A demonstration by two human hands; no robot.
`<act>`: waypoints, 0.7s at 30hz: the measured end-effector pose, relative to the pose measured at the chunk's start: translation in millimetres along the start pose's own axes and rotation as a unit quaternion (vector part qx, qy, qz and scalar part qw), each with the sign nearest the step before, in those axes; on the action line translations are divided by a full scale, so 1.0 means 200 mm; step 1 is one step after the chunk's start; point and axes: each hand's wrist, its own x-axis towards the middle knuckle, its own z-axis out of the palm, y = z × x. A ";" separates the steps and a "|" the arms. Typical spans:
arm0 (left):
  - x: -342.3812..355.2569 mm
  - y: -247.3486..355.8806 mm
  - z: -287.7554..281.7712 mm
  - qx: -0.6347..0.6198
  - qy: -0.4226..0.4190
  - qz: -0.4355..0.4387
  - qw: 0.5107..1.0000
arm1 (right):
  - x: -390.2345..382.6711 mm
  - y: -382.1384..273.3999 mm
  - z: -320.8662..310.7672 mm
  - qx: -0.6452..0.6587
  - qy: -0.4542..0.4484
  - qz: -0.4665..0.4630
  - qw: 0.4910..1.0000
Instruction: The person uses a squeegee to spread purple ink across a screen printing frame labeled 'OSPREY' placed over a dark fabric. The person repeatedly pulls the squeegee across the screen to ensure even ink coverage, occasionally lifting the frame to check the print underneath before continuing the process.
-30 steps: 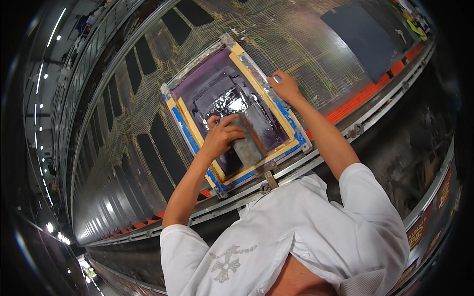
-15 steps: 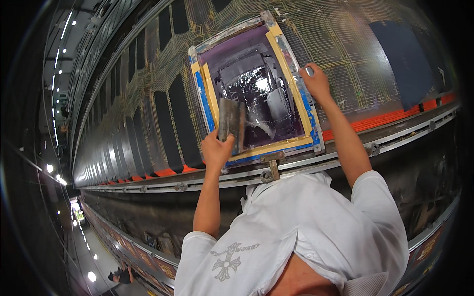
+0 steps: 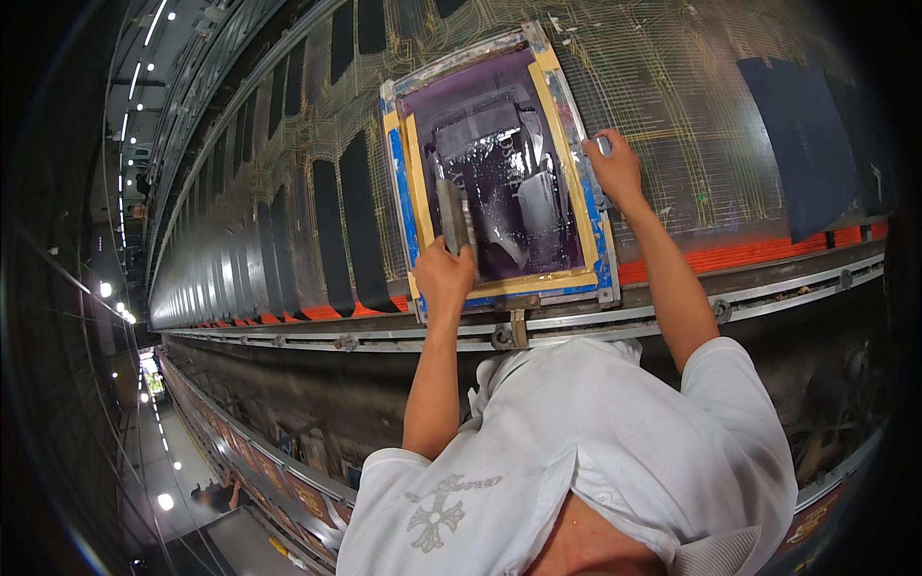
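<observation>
The scraper point(image 3: 453, 216) is inside the frame point(image 3: 565, 106), along its left side and toward the near edge of the surface point(image 3: 663, 125). Our left hand point(image 3: 445, 276) has its fingers clenched around the scraper's near end. To spread the dark ink point(image 3: 495, 216) well, we should press evenly along the whole blade and hold one steady tilt; gripped at one end, it could press unevenly and leave streaks. We would also stay clear of the yellow tape point(image 3: 415, 173) lining the frame. Our right hand point(image 3: 613, 171) has its fingers curled against the frame's right side; whether they truly grip it, we cannot tell. A steady hold there should guard against smudging. The frame sits beside the metal rail point(image 3: 663, 312) along the surface's near edge.
</observation>
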 end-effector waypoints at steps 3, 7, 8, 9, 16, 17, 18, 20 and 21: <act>0.05 -0.03 -0.02 -0.031 0.033 0.027 0.999 | -0.01 -0.05 -0.01 0.009 -0.017 0.019 1.000; 0.35 -0.07 -0.03 0.031 0.059 0.032 0.997 | -0.02 -0.04 0.00 0.029 -0.020 0.023 0.999; 0.42 -0.07 -0.04 0.041 0.069 0.031 0.996 | -0.02 -0.05 0.00 0.032 -0.022 0.023 0.999; 0.48 -0.09 -0.03 0.051 0.080 0.030 0.995 | -0.02 -0.06 0.00 0.036 -0.024 0.023 0.999; 0.47 0.09 0.02 0.021 0.038 0.021 0.999 | -0.02 -0.02 0.01 0.026 -0.005 0.020 0.999; 0.46 0.08 0.01 0.004 0.028 0.041 0.999 | -0.02 -0.05 -0.01 0.030 -0.028 0.053 0.998; 0.45 0.06 0.01 -0.013 0.018 0.060 0.998 | -0.03 -0.08 -0.01 0.034 -0.050 0.087 0.994; 0.44 0.04 0.01 -0.021 0.021 0.141 0.990 | -0.02 -0.08 0.00 0.010 -0.016 0.068 0.998; 0.46 0.02 -0.02 -0.034 0.019 0.195 0.980 | -0.02 -0.08 0.00 -0.002 0.001 0.058 0.998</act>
